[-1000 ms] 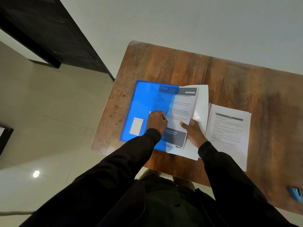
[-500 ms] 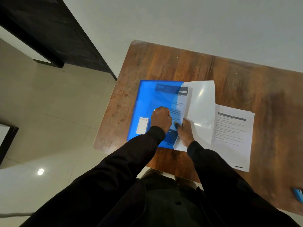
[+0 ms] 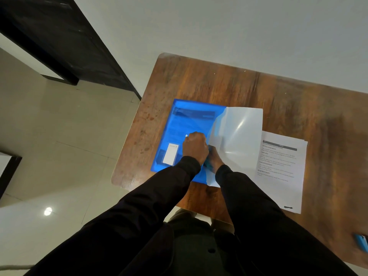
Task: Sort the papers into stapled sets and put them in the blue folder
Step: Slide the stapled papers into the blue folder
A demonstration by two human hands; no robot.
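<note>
The blue folder (image 3: 191, 118) lies on the left half of the wooden table (image 3: 199, 80). A printed paper set shows dimly through its translucent blue cover. A glossy white flap (image 3: 239, 132) of the folder stands lifted along its right side. My left hand (image 3: 194, 146) rests on the blue cover with curled fingers that grip it. My right hand (image 3: 214, 159) reaches in beside it, under the white flap, with its fingers hidden. A second printed paper set (image 3: 282, 168) lies flat to the right, partly under the flap.
A blue object (image 3: 361, 245), blurred, sits at the table's near right edge. The table's back edge meets a pale wall. Tiled floor and a dark doorframe (image 3: 65, 42) lie to the left.
The printed set has slid left, fully under the blue cover. My right hand moved left with it, close to my left hand, and the white flap rose over it.
</note>
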